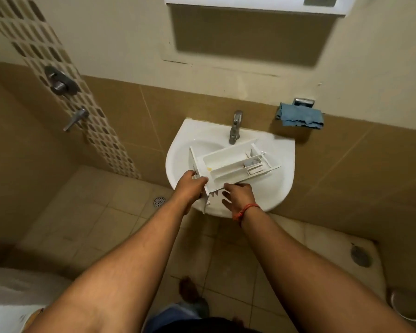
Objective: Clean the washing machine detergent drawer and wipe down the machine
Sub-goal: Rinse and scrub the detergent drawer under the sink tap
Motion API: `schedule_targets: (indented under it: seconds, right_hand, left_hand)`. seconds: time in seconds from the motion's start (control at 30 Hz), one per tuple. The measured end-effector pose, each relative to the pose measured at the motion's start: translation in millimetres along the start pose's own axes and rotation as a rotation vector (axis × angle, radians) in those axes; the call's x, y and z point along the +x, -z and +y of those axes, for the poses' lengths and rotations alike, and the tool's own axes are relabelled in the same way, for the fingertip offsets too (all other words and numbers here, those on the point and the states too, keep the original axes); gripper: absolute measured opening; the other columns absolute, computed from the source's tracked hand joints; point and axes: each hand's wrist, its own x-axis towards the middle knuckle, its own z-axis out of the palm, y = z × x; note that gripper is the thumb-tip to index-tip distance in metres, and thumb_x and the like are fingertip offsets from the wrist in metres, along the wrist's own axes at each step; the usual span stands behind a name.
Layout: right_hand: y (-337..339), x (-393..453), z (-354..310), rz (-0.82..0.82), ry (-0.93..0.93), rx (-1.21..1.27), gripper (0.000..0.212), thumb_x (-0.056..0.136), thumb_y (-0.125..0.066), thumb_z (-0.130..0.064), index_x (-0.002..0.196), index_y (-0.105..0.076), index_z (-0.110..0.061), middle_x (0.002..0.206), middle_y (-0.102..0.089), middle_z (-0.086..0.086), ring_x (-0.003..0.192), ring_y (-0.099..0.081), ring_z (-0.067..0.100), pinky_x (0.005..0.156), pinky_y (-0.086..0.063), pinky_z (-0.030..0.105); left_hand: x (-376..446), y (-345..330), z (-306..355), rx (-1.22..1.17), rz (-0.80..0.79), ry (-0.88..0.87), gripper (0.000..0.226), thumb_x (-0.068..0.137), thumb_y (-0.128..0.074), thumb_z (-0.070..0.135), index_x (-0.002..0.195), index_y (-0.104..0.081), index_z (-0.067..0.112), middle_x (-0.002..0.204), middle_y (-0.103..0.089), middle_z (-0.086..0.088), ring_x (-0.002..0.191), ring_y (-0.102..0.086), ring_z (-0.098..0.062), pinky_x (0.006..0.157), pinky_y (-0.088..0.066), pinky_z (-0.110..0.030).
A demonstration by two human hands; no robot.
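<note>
A white detergent drawer [231, 162] lies across the white wall sink [281, 164], its front panel toward me at the left and its compartments facing up. My left hand [191, 186] grips the drawer's front-left corner. My right hand [238, 195] is at the drawer's near edge, thumb and fingers spread, touching its underside; I cannot see whether it holds the edge. A red thread is tied round the right wrist. No water is visible from the chrome tap [235, 127].
A blue cloth [299, 116] hangs on a metal holder on the wall right of the sink. Shower valves [60, 84] sit on the mosaic strip at left. Floor drains [159, 201] lie in the tiled floor. A white object shows at bottom left.
</note>
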Motion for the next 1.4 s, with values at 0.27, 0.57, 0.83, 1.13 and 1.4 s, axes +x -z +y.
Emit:
schedule_targets:
  seconds: [0.27, 0.57, 0.83, 1.13, 1.4]
  right_hand:
    - [26.8, 52.6, -42.0, 0.157, 0.015, -0.229, 0.015, 0.090, -0.053, -0.008, 0.103, -0.059, -0.004, 0.099, -0.060, 0.014, 0.088, -0.061, 0.028, 0.078, -0.054, 0.039]
    - [29.2, 94.7, -81.4, 0.367, 0.310, -0.599, 0.006, 0.091, -0.053, -0.017, 0.097, -0.052, -0.015, 0.090, -0.060, 0.002, 0.083, -0.057, 0.022, 0.067, -0.039, 0.027]
    - [-16.6, 152.9, -158.9, 0.022, 0.463, -0.921, 0.046, 0.095, -0.055, -0.025, 0.137, -0.044, -0.010, 0.130, -0.057, 0.017, 0.119, -0.054, 0.030, 0.099, -0.040, 0.031]
    - [-61.5, 197.6, -199.4, -0.019, 0.512, -1.201, 0.048, 0.095, -0.057, -0.029, 0.136, -0.043, -0.007, 0.134, -0.053, 0.015, 0.121, -0.053, 0.032, 0.099, -0.043, 0.034]
    - [-33.4, 197.4, -221.4, 0.088, 0.673, -1.601, 0.023, 0.098, -0.050, -0.027, 0.115, -0.059, -0.015, 0.113, -0.062, 0.011, 0.102, -0.059, 0.029, 0.083, -0.047, 0.038]
  left_hand:
    - [74.1, -7.0, 27.2, 0.119, -0.143, 0.059, 0.036, 0.096, -0.054, 0.012, 0.132, -0.048, 0.013, 0.117, -0.060, -0.012, 0.093, -0.064, -0.027, 0.061, -0.056, -0.030]
    - [126.9, -16.2, 20.8, 0.213, -0.191, 0.103, 0.046, 0.095, -0.057, 0.013, 0.139, -0.044, 0.015, 0.119, -0.059, -0.009, 0.096, -0.063, -0.026, 0.066, -0.054, -0.031]
    - [141.0, -22.0, 13.1, 0.173, -0.106, 0.141, 0.048, 0.096, -0.059, 0.015, 0.140, -0.043, 0.020, 0.112, -0.066, -0.019, 0.095, -0.064, -0.028, 0.089, -0.052, -0.038]
    - [138.5, -27.7, 8.1, 0.079, -0.034, 0.172, 0.041, 0.094, -0.066, 0.022, 0.132, -0.049, 0.022, 0.123, -0.061, -0.015, 0.113, -0.060, -0.031, 0.102, -0.048, -0.048]
    - [142.1, -24.7, 10.0, 0.092, -0.054, 0.157, 0.041, 0.094, -0.066, 0.024, 0.131, -0.050, 0.022, 0.122, -0.062, -0.014, 0.111, -0.060, -0.027, 0.096, -0.049, -0.038]
